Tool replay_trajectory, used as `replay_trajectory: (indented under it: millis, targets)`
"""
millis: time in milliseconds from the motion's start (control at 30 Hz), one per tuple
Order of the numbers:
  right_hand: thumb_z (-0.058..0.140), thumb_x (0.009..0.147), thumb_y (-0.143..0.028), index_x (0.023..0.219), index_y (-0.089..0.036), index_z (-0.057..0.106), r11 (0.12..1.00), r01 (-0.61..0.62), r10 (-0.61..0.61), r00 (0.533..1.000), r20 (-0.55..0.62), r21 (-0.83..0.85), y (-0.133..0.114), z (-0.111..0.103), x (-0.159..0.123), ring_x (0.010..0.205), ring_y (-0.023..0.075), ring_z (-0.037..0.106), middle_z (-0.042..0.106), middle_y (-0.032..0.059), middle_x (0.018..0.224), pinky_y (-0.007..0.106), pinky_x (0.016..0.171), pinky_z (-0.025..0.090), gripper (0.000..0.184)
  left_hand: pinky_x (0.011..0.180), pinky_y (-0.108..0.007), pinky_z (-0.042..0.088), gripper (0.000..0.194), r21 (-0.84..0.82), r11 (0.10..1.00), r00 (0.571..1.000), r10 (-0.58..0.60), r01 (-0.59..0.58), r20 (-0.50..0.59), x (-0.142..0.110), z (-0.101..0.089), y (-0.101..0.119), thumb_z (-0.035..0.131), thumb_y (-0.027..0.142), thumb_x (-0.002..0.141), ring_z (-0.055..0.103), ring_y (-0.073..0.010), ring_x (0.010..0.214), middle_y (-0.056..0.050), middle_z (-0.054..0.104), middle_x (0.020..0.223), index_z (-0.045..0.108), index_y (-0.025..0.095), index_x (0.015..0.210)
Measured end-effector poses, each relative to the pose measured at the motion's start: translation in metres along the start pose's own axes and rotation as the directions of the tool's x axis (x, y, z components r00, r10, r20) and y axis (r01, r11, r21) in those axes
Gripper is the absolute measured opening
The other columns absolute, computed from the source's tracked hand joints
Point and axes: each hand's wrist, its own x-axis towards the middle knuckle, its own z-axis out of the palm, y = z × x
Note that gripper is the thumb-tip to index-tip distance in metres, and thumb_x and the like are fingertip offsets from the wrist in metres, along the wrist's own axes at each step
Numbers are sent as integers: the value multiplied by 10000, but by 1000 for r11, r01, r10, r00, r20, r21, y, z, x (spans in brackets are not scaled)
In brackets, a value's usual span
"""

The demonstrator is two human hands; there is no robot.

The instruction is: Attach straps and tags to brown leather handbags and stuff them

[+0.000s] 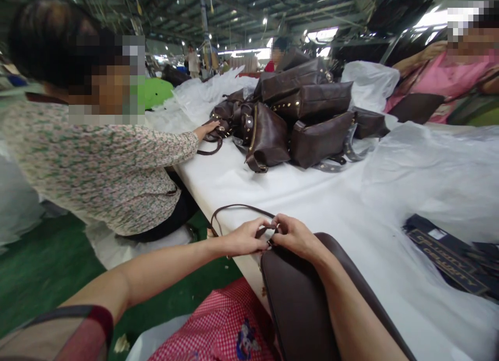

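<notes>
A dark brown leather bag [300, 304] lies at the near edge of the white table [312, 205], partly over my lap. My left hand [245, 237] and my right hand [294, 236] meet at the bag's top corner. Both pinch the end of its thin brown strap [234, 209], which loops out to the left over the table edge. What sits between the fingertips is too small to make out beyond the strap end.
A pile of brown studded bags [296, 117] fills the table's middle. A person in a floral top [97, 163] at the left reaches into the pile. Clear plastic sheets [429, 174] and dark printed labels [444, 252] lie at the right. Another person in pink [448, 75] stands far right.
</notes>
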Motion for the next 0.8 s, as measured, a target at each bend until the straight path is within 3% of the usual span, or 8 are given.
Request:
replay_trajectory:
  millis: [67, 133, 267, 367, 533, 633, 700, 800]
  targets:
    - [572, 744, -245, 849, -190, 599, 999, 49, -48, 998, 41, -7, 0, -1, -2, 638, 119, 494, 582, -33, 681, 224, 598, 357, 122, 469, -205, 402, 353, -165, 970, 977, -154, 178, 150, 7, -6, 1, 520, 98, 720, 501, -96, 447, 40, 598, 618, 521, 155, 1068]
    - [594, 758, -291, 860, -191, 626, 995, 92, -87, 990, 108, -41, -2, -3, -4, 718, 145, 548, 639, -3, 766, 244, 658, 395, 146, 416, -186, 365, 259, -159, 953, 950, -221, 259, 220, 11, -13, 3, 515, 118, 744, 456, -85, 378, 55, 567, 536, 546, 160, 998]
    - [656, 744, -377, 1026, -219, 654, 991, 89, -64, 970, 235, -96, -5, -8, -8, 884, 208, 612, 704, 41, 957, 299, 775, 432, 323, 394, -179, 332, 210, 33, 979, 954, -205, 203, 217, 3, -36, -2, 652, 279, 751, 451, -93, 381, 80, 504, 465, 575, 177, 918]
    - [667, 743, -427, 1109, -233, 650, 996, 67, -44, 944, 327, -58, -3, -10, -7, 894, 213, 631, 719, 40, 988, 308, 796, 442, 415, 417, -179, 335, 304, -54, 973, 938, -199, 223, 283, -18, -66, -20, 711, 383, 720, 438, -76, 404, 80, 510, 492, 587, 171, 900]
    - [642, 758, -505, 1142, -222, 660, 996, 73, -48, 931, 361, -57, -1, -9, -3, 862, 212, 637, 717, 42, 958, 291, 757, 452, 477, 525, -182, 410, 340, -129, 957, 945, -224, 260, 240, -63, -105, -46, 779, 281, 628, 532, -76, 560, 36, 629, 708, 633, 164, 913]
    - [566, 819, -531, 1150, -230, 669, 986, 83, -29, 941, 337, -146, -6, -7, -5, 885, 231, 643, 719, 60, 981, 314, 788, 450, 460, 568, -180, 419, 292, -42, 986, 970, -147, 158, 193, -80, -114, -44, 719, 268, 716, 541, -81, 601, 23, 653, 758, 662, 171, 986]
    - [517, 855, -545, 1162, -233, 666, 969, 123, -54, 951, 304, -215, -10, -4, -7, 918, 251, 650, 721, 78, 1001, 332, 811, 445, 462, 663, -186, 442, 236, 90, 996, 991, -18, 6, 136, -86, -119, -36, 673, 239, 775, 580, -101, 706, 6, 683, 813, 680, 179, 1003]
    - [428, 914, -529, 1141, -245, 666, 915, 202, -113, 959, 259, -350, -15, 1, -12, 937, 274, 664, 729, 100, 986, 338, 786, 443, 435, 740, -191, 441, 176, 286, 945, 987, 145, -160, 73, -87, -132, -23, 594, 188, 840, 599, -119, 781, -14, 704, 841, 706, 173, 975]
